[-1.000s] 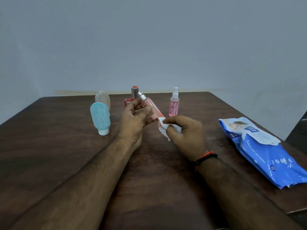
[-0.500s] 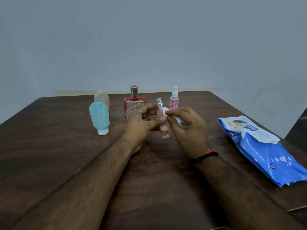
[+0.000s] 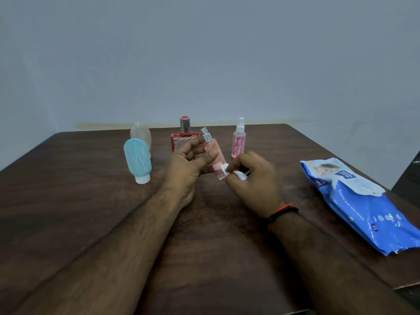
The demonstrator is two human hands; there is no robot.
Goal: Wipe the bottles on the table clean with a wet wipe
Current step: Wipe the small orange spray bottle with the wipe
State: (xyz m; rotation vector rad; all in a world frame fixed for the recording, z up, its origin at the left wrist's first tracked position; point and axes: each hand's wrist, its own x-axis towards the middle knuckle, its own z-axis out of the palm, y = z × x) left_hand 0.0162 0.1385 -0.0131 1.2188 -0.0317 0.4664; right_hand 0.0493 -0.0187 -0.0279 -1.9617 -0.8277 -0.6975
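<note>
Nearest the person, above the middle of the dark wooden bench (image 3: 68,223), both hands work one bottle. The left hand (image 3: 188,164) holds the slim peach spray bottle (image 3: 213,153) between thumb and fingers, clear of the bench and tilted, its silver nozzle leaning up and away toward the far edge. The right hand (image 3: 252,178) pinches a bunched white wet wipe (image 3: 231,172) in curled fingers, and the wipe touches the lower end of the bottle near its barcode label.

Toward the right edge lies the blue wet wipe pack (image 3: 368,205), flat, its flap partly lifted.

Further off, toward the far edge, the other bottles stand: a teal squeeze bottle (image 3: 137,162) upside down on its white cap at the left, a clear bottle (image 3: 141,134) just behind it, a red perfume bottle (image 3: 181,137) partly hidden behind the left hand, and a small pink spray bottle (image 3: 238,142) right of it.

The risks, as I judge them: the grip on the peach bottle looks light, so a wet surface and a firm rub at its low end could twist it loose and drop it. The left hand also sits close in front of the red perfume bottle, and a careless swing could knock it over. Pressing on the nozzle could release spray.
</note>
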